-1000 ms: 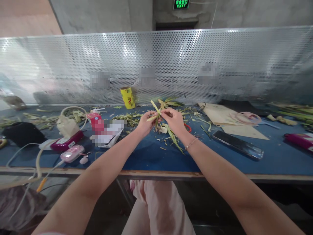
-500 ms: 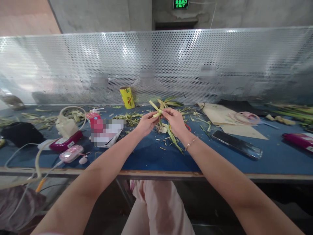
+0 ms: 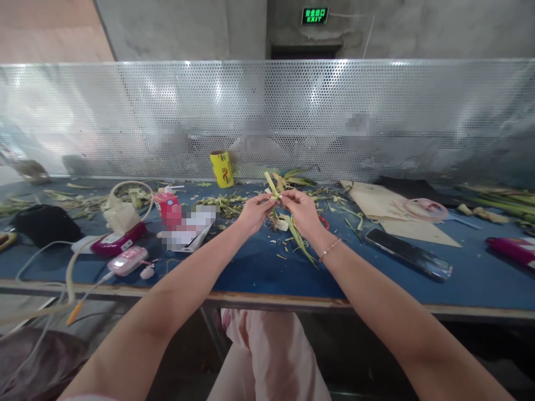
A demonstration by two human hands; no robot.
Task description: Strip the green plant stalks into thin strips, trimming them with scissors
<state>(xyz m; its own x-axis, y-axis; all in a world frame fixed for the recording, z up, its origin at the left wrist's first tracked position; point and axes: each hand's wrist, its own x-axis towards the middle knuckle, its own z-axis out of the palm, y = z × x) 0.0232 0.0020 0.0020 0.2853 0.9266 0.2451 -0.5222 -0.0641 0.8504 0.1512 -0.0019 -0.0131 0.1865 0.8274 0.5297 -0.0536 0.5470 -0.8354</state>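
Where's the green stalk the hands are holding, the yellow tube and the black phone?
Green stalk (image 3: 270, 182): head view, its upper part.
Yellow tube (image 3: 222, 170): head view, middle of its side.
Black phone (image 3: 408, 254): head view, middle of its top face.

Greens and Yellows Over a Blue Ground

From my remote station I record the plant strip (image 3: 270, 182) as pale yellow-green. The leaf scraps (image 3: 225, 205) range from dull green to straw. I find the tabletop (image 3: 267, 273) blue. The container (image 3: 220, 168) is yellow, marked with a red squiggle. The perforated screen (image 3: 242, 89) is silver-grey, patterned with rows of round holes. I log the exit sign (image 3: 315, 16) as bright green characters on black, the carton (image 3: 168, 208) as pinkish red, the phone (image 3: 409, 254) as black with a bluish sheen, and the paper sheets (image 3: 370, 196) as beige. The looped band (image 3: 442, 210) reads pale pink.
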